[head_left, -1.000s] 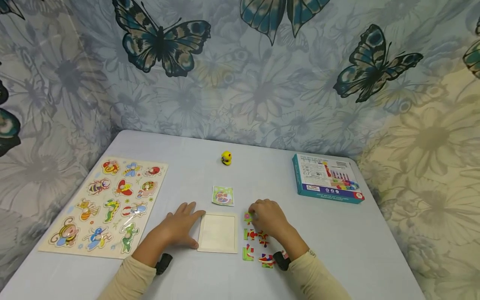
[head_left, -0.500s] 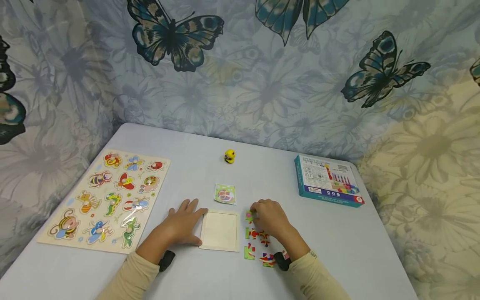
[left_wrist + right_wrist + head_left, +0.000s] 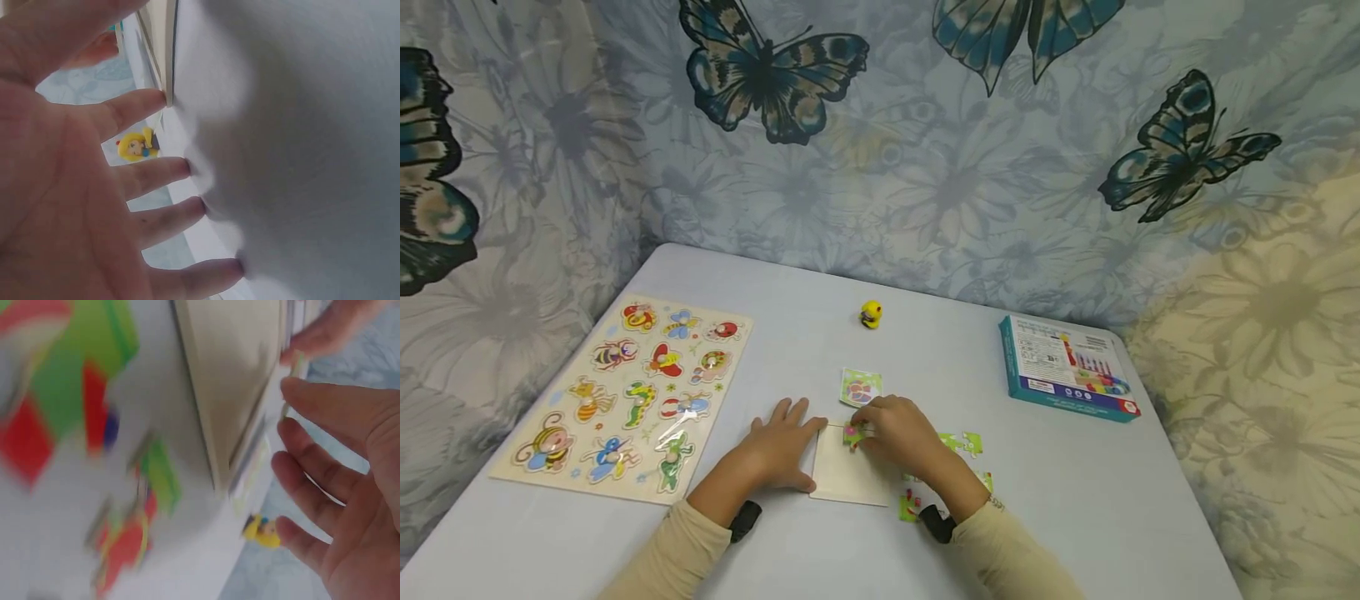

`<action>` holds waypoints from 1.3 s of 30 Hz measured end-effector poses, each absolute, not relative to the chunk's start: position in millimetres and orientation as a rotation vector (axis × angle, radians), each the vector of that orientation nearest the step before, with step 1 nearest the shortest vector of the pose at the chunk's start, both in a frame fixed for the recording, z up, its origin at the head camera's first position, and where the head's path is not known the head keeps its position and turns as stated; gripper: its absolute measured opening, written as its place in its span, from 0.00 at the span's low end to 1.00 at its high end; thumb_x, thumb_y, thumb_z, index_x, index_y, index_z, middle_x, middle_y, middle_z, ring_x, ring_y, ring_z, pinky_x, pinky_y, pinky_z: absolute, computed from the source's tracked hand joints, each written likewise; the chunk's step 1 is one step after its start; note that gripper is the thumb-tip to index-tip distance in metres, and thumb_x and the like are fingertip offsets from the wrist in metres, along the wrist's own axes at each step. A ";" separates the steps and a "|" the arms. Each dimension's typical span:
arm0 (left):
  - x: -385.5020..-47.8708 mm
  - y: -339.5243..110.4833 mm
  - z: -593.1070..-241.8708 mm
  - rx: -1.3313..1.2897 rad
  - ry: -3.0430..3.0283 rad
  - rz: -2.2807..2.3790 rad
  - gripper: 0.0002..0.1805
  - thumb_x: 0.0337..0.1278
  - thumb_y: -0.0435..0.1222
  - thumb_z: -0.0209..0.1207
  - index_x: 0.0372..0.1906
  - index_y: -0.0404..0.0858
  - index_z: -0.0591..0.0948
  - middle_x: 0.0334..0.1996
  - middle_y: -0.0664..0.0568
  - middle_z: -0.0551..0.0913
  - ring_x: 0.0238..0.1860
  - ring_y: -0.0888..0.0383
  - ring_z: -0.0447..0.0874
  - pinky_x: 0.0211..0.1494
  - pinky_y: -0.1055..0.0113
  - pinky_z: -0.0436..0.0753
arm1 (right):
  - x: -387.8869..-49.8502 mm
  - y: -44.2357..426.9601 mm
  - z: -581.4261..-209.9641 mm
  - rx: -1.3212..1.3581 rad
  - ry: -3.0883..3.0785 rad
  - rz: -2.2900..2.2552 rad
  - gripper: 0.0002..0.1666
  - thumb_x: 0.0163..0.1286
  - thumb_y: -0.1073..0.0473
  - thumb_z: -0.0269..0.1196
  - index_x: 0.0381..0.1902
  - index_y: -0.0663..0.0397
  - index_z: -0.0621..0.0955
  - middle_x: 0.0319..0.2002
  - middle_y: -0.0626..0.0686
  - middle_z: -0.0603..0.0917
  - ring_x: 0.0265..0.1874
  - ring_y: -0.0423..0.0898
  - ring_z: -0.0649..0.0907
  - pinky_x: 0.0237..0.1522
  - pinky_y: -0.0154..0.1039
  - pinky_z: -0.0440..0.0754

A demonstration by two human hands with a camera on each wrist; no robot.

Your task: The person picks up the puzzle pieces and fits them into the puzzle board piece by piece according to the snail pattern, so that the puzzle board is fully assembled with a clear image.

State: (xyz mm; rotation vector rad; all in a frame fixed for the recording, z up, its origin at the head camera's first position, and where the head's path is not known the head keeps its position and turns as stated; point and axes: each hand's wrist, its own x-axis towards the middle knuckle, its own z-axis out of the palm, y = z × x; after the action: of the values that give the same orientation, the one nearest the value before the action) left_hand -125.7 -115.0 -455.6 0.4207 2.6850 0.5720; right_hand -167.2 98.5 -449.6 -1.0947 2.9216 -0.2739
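Note:
A small green puzzle piece (image 3: 853,434) with a pink flower is pinched between the thumb and fingers of the right hand (image 3: 904,439), over the upper part of the wooden tray (image 3: 848,479). In the right wrist view the piece (image 3: 292,384) appears edge-on at the fingertips. The left hand (image 3: 772,451) rests spread at the tray's left side, its thumb and index fingertip touching the edge. Its other fingertips touch the table in the left wrist view. Several loose pieces (image 3: 972,443) lie right of the tray, partly hidden by the right arm.
A picture card (image 3: 859,387) lies just behind the tray, with a yellow toy figure (image 3: 871,314) farther back. A large insect puzzle board (image 3: 651,425) covers the table's left side. At the right back lies a teal-edged box (image 3: 1067,367). A patterned wall stands behind the table.
The right hand has moved left from the loose pieces to above the tray, carrying a green piece. The left hand stays at the tray's edge. The head view has shifted slightly.

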 end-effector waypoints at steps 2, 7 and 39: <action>-125.8 -114.3 -455.1 0.424 2.685 0.578 0.47 0.36 0.46 0.77 0.68 0.42 0.70 0.73 0.34 0.56 0.74 0.32 0.47 0.61 0.25 0.57 | -167.3 92.1 -452.5 -1.151 2.907 -0.285 0.14 0.56 0.58 0.74 0.42 0.45 0.87 0.43 0.44 0.86 0.46 0.45 0.84 0.53 0.46 0.79; -125.9 -113.7 -454.9 0.428 2.679 0.606 0.47 0.35 0.46 0.77 0.67 0.41 0.71 0.73 0.34 0.56 0.74 0.32 0.48 0.61 0.25 0.57 | -166.9 81.6 -457.3 -1.210 2.884 -0.254 0.12 0.56 0.58 0.73 0.40 0.43 0.88 0.41 0.43 0.86 0.47 0.44 0.83 0.53 0.46 0.79; -126.3 -113.3 -454.6 0.402 2.675 0.606 0.48 0.33 0.43 0.79 0.66 0.40 0.71 0.72 0.32 0.57 0.73 0.31 0.48 0.59 0.23 0.57 | -159.1 98.9 -456.6 -1.094 2.945 -0.231 0.13 0.60 0.55 0.71 0.44 0.44 0.86 0.44 0.45 0.85 0.46 0.45 0.82 0.51 0.45 0.79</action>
State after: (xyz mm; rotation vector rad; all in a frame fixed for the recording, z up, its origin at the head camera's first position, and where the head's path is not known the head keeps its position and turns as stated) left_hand -126.3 -113.3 -454.6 0.4024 2.6753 0.6058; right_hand -159.1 98.9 -456.6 -1.0938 2.9446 -0.2314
